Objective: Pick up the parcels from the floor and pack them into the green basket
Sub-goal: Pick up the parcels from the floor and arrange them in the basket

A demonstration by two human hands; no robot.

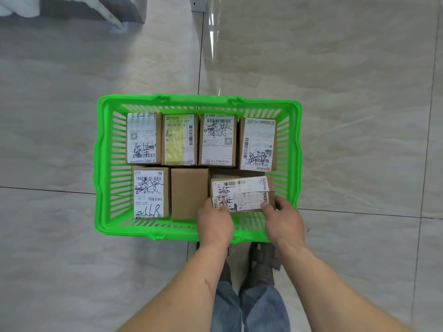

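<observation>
Both hands grasping parcel ends, long axis left-right, inside green basket.

Bright green slatted basket, brown parcels with white labels

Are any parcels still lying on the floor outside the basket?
No, all seven parcels sit inside the green basket; the floor around it shows only tiles.

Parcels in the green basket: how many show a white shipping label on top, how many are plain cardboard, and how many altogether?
Labelled parcels: 6, including the one held by the left hand and right hand
Plain brown parcel: 1
Total: 7, all in the green basket
</observation>
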